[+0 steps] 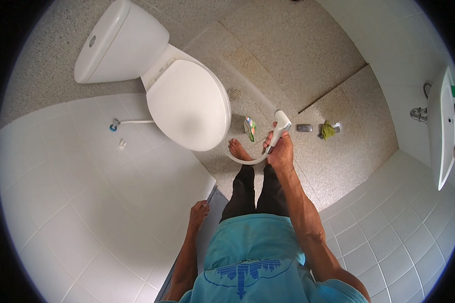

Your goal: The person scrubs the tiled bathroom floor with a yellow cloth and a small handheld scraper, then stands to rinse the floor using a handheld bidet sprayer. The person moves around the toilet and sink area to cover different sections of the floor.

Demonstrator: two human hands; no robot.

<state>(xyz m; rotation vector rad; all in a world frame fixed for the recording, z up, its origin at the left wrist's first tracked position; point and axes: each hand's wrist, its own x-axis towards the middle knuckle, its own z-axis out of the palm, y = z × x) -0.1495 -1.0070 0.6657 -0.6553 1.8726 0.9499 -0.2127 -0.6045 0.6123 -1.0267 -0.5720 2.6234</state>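
Head view, and here's the white, glossy plastic spray handle (278,132), sitting right in the right hand (282,150), fingers clamped around its grip! Its long axis runs up toward one o'clock, the angled head at the top, a faint misty jet streaking off toward ten. From its base the smooth white hose (252,162) curves away to eight o'clock. The left hand (199,212), at eight o'clock, is well apart; its fingers curl loosely, whether they meet I can't tell. At ten o'clock, the glazed white toilet (189,106), rounded lid down. Over at two, a crumpled olive-green cloth (327,130) on the speckled, stone-like beige floor (349,161).
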